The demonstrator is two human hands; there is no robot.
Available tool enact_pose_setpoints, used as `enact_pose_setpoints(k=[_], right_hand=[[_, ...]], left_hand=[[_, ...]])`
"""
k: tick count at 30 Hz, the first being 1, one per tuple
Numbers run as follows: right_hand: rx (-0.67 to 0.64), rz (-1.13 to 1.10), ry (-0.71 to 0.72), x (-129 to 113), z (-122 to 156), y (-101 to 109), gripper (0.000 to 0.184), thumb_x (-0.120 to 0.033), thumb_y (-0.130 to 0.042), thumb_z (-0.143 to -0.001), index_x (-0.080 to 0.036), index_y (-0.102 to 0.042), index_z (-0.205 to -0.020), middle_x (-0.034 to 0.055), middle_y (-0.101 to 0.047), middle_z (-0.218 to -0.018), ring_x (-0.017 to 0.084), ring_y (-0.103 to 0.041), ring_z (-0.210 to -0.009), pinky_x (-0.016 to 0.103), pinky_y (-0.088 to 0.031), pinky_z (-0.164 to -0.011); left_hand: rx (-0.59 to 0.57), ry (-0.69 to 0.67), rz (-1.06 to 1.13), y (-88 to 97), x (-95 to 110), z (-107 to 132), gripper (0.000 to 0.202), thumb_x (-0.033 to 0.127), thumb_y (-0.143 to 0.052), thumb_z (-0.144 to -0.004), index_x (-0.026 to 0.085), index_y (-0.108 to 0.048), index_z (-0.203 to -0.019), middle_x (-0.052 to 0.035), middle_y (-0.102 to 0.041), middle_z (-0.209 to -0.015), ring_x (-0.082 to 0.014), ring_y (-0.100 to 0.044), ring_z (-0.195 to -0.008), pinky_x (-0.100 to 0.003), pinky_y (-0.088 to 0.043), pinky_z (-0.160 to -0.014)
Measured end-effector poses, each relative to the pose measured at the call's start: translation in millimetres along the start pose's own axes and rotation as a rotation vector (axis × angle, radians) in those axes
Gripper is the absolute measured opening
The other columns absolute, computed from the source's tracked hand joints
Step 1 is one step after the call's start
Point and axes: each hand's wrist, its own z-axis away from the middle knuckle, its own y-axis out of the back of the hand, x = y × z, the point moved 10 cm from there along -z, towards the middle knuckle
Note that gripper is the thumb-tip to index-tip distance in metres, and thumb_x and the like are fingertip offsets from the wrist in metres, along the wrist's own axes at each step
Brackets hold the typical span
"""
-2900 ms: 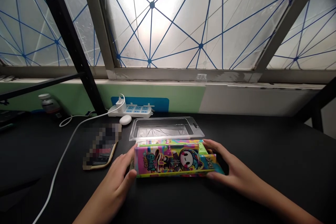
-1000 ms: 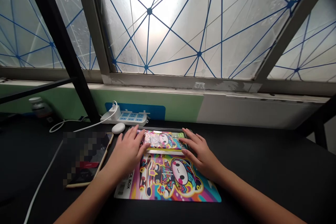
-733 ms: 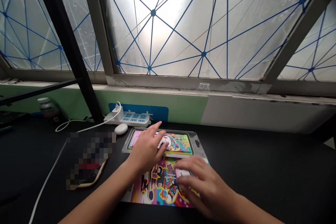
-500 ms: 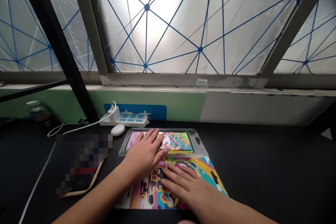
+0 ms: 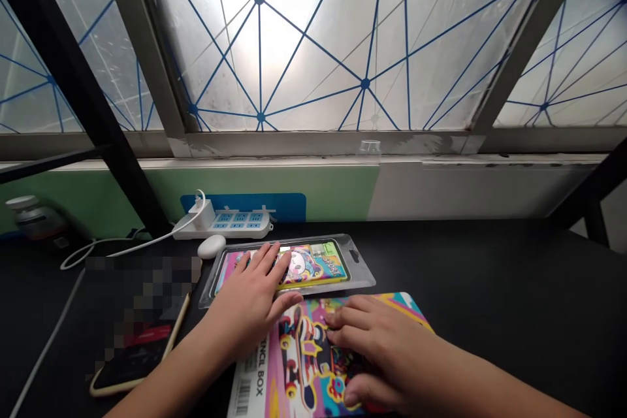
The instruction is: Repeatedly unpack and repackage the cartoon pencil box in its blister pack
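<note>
My left hand (image 5: 255, 300) lies flat with fingers spread on a colourful pencil box (image 5: 313, 264), which sits in a clear plastic blister tray (image 5: 360, 268). Part of the box is hidden under that hand. Closer to me is a brightly printed backing card (image 5: 298, 366) with a skateboard picture, a barcode and the words "PENCIL BOX". On this card rests my right hand (image 5: 372, 353), its fingers a little bent and the thumb apart from them. The card's near edge runs out of view.
A phone (image 5: 147, 353), partly blurred out, lies to the left. Behind it are a white oval object (image 5: 211, 247) and a white power strip (image 5: 235, 223) with a cable. A bottle (image 5: 36, 219) stands far left. A small clear cup (image 5: 369, 147) is on the window sill.
The card has come nearer to me, opening a gap to the tray on its right side. The tray has turned slightly. My right hand's fingers have bent and its thumb has come into view.
</note>
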Motion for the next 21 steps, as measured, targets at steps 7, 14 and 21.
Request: enact_pose_setpoints(k=[7,14,21], right_hand=[[0.210,0.121,-0.127,20.0,-3.1,3.8,0.040,-0.048,-0.062,-0.093,-0.020,-0.064,-0.122,0.0123,-0.065,-0.108,0.029,-0.059,-0.095,0.043,-0.049,-0.084],[0.249,0.181,-0.314,34.5,0.8,4.3,0.032,-0.050,-0.057,-0.095,-0.021,-0.061,-0.106,0.0109,-0.062,-0.106,0.030,-0.057,-0.094,0.045,-0.047,-0.081],[0.262,0.124,-0.357,38.3,4.5,5.2,0.026,-0.047,-0.055,-0.096,-0.021,-0.051,-0.091,0.0074,-0.062,-0.091,0.023,-0.055,-0.078,0.036,-0.043,-0.069]], left_hand=[[0.044,-0.003,0.056,3.8,-5.2,-0.6,0.065,0.059,-0.030,-0.104,0.021,-0.038,-0.155,-0.0131,-0.032,-0.162,-0.0353,-0.029,-0.150,-0.061,-0.030,-0.116],[0.056,0.022,0.094,3.6,-16.6,-3.3,0.054,0.050,-0.027,-0.107,0.027,-0.042,-0.153,-0.0090,-0.034,-0.162,-0.0307,-0.027,-0.151,-0.058,-0.029,-0.117],[0.058,0.033,0.114,2.1,-18.9,-3.8,0.051,0.046,-0.029,-0.107,0.028,-0.041,-0.154,-0.0093,-0.035,-0.162,-0.0309,-0.028,-0.151,-0.059,-0.029,-0.117]])
